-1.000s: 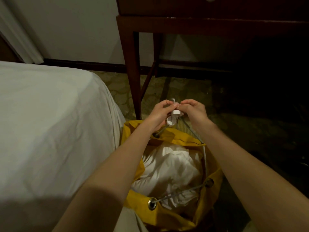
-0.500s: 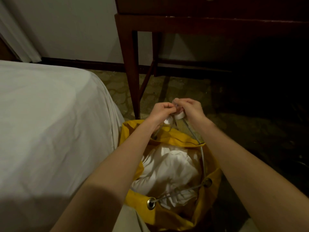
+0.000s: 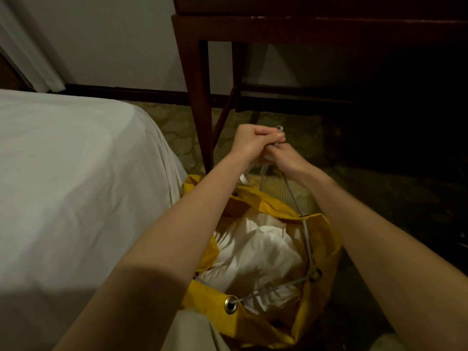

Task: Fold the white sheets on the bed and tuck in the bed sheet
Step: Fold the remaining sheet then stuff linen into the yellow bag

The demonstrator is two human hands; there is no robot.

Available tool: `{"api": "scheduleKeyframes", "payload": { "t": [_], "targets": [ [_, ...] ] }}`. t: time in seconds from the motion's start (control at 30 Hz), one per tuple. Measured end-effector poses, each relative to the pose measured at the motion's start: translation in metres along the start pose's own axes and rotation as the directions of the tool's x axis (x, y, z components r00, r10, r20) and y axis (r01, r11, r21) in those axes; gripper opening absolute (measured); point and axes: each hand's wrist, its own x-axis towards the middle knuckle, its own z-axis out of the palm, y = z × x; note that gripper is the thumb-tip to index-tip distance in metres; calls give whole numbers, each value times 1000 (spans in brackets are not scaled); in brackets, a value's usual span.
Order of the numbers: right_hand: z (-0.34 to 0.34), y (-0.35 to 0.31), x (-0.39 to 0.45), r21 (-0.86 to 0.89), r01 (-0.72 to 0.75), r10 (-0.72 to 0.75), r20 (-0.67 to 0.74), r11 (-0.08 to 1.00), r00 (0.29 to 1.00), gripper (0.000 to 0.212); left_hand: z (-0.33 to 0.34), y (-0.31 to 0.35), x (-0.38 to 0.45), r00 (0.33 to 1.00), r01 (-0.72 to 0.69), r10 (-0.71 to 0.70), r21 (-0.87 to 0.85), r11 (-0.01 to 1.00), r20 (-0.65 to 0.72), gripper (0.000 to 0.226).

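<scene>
Gripping the grey drawstring cord [image 3: 295, 198] above a yellow laundry bag [image 3: 321, 247], the left hand [image 3: 249, 144] and the right hand [image 3: 285, 160] are seen pressed together, both with fingers curled tight around the cord near the far middle of the scene. Crumpled white sheets [image 3: 255, 252] are held inside the bag's open mouth, below and nearer than both hands, between the two forearms. To the left, the bed [image 3: 63, 186] is covered by a smooth white bed sheet [image 3: 88, 153], draped over its corner just beside the bag.

A small pale piece at the fingers is mostly hidden by the hands and cannot be identified. The far right of the floor is lost in shadow, and the dark wooden desk [image 3: 304, 26] is cut off at the top edge. The patterned carpet [image 3: 177, 133] is dim.

Two hands, one bag, one cord and two metal eyelets [image 3: 230, 304] are counted; the number of sheets in the bag cannot be told.
</scene>
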Motion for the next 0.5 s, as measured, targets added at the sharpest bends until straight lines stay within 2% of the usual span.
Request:
{"api": "scheduleKeyframes", "payload": {
  "t": [0.1, 0.17, 0.2, 0.23, 0.27, 0.3, 0.37, 0.43, 0.5],
  "targets": [
    [-3, 1, 4, -80, -89, 91, 24, 993, 996, 32, 6, 15, 3, 998, -18, 15, -70, 997, -54, 12],
    [-2, 26, -3, -289, -163, 213, 152, 943, 965, 30, 10, 36, 6, 995, -58, 49, -103, 993, -88, 18],
    [1, 48, -12, -399, -178, 267, 179, 900, 947, 28, 11, 49, 8, 993, -81, 70, -115, 990, -100, 23],
    [5, 69, -25, -442, -240, 331, 139, 864, 933, 26, 11, 63, 12, 991, -104, 91, -122, 987, -102, 24],
    [11, 90, -38, -400, -324, 381, 70, 857, 922, 23, 10, 75, 16, 989, -123, 113, -114, 986, -94, 22],
    [14, 107, -47, -353, -349, 365, -24, 868, 931, 21, 7, 84, 21, 988, -138, 131, -97, 986, -82, 16],
    [15, 120, -54, -269, -332, 303, -144, 904, 942, 15, 5, 88, 23, 990, -133, 129, -61, 989, -62, 6],
    [10, 103, -46, -123, -310, 291, -151, 943, 945, 11, 6, 81, 21, 994, -102, 99, -77, 992, -41, 6],
    [5, 70, -32, 14, -221, 222, -93, 975, 971, 32, 10, 72, 16, 998, -70, 69, -134, 988, -15, 7]
  ]
}}
